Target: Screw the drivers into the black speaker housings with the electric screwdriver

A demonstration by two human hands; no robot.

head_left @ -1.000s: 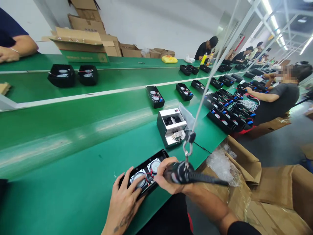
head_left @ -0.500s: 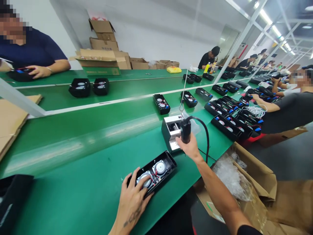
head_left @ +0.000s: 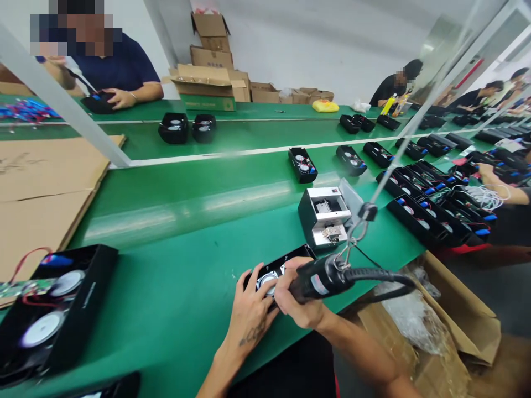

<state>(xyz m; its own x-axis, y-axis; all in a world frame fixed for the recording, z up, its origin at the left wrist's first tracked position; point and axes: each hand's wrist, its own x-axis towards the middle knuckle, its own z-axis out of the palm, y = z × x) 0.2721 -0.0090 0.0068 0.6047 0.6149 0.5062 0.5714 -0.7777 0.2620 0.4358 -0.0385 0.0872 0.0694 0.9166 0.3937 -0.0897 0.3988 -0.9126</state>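
Observation:
A black speaker housing (head_left: 296, 254) with round silver speakers lies on the green table (head_left: 174, 309) in front of me. My left hand (head_left: 252, 304) rests on its left end, fingers over the rim and a speaker. My right hand (head_left: 299, 301) is wrapped round a black corded electric driver (head_left: 321, 279), tilted over the housing. The driver hangs from a wire hook at its rear; its tip is hidden by my hand. Just behind stands a silver and black screw feeder box (head_left: 326, 218).
A larger-looking black housing (head_left: 89, 309) with red wires is at the left, by cardboard sheets (head_left: 41, 177). Several housings (head_left: 418, 224) cluster at the right. Open cartons (head_left: 460, 309) with plastic wrap stand below the right edge. A person (head_left: 124, 66) works across the table.
My right hand has brought the driver down and left from beside the feeder box to the housing. The view has shifted left, showing more of the left housing.

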